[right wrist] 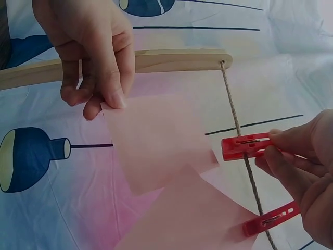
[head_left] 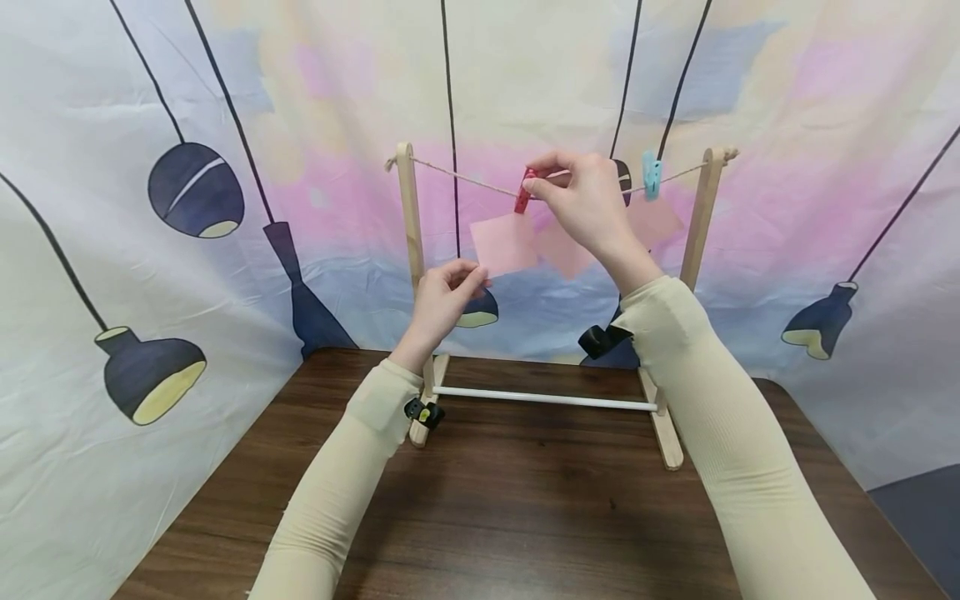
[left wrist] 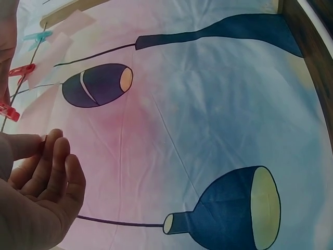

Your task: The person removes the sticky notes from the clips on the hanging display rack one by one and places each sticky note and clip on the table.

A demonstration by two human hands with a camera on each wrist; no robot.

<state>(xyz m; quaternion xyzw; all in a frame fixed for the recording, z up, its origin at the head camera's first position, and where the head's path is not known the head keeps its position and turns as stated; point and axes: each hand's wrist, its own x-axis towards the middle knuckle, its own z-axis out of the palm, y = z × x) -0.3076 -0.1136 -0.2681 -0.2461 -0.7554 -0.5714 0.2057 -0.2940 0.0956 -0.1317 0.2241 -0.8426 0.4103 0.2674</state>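
Note:
My left hand (head_left: 448,302) pinches a corner of a pink paper square (head_left: 502,243) between thumb and fingers. In my right hand (head_left: 581,196) a red clothespin (right wrist: 244,146) is pinched by its handle end. That clothespin lies across the twine (right wrist: 231,99), its nose close to the paper's upper corner in the right wrist view. A second pink paper (right wrist: 182,219) hangs beside it from another red clothespin (right wrist: 268,220). Farther right, a light-blue clothespin (head_left: 652,176) holds a third pink paper (head_left: 656,221) on the line, partly hidden behind my right hand.
The twine runs between two wooden posts (head_left: 408,208) with feet on the dark wooden table (head_left: 525,500). A white rod (head_left: 547,398) joins the stand low down. Behind it hangs a cloth backdrop (head_left: 337,83) printed with lamps. Black wrist cameras sit on both sleeves.

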